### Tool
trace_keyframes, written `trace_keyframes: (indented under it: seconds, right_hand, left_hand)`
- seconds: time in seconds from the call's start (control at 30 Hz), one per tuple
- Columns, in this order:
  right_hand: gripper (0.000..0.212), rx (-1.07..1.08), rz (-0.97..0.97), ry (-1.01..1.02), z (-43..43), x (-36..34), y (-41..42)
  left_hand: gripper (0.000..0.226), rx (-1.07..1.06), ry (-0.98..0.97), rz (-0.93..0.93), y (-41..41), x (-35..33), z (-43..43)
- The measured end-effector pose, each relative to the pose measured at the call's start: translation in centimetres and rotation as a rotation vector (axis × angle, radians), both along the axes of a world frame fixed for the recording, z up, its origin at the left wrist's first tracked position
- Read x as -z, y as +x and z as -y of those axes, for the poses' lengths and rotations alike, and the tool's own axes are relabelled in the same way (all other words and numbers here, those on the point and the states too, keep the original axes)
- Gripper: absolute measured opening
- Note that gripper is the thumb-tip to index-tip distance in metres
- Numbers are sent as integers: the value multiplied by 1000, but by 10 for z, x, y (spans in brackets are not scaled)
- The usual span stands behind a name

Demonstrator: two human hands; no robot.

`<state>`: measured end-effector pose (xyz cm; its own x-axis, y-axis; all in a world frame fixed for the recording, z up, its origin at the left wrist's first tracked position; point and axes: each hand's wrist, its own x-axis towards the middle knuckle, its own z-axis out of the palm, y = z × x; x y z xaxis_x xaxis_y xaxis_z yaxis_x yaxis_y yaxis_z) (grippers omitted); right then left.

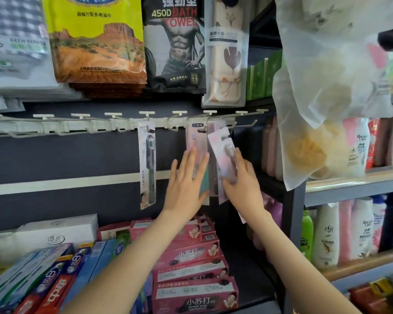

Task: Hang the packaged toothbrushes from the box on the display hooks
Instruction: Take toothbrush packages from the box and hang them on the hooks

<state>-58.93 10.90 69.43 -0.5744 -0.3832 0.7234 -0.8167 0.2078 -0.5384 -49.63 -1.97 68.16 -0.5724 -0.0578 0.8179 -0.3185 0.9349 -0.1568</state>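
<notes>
Hanging step: right hand grips a tilted toothbrush pack; left hand, fingers straight, steadies hung packs; threading onto a hook likely follows.

Head view, close, facing hooks

Hook rail, packaged toothbrushes hanging, toothpaste boxes beneath

toothbrush pack: glossy clear plastic, card back | hooks: matt white plastic | towel bags: glossy film
</notes>
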Motion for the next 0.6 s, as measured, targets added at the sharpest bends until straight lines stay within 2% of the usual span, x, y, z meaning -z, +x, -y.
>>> trace_keyframes:
  seconds: [0.1,0.27,0.4,0.6]
  right_hand:
    - [80,59,-62,101,7,-8,-11]
    - [76,144,-61,124,25,-25,-28]
    - [77,213,-28,133,42,-27,-40]
    - [78,169,3,110,65,-21,-45]
  left_hand:
    - [119,-86,-28,51,-14,-8,8]
    - [108,-221,-39,156,-34,-19,21]
    - [117,-259,-60,119,-40,-17,36]
    - [112,-274,-56,186,-41,-15,47]
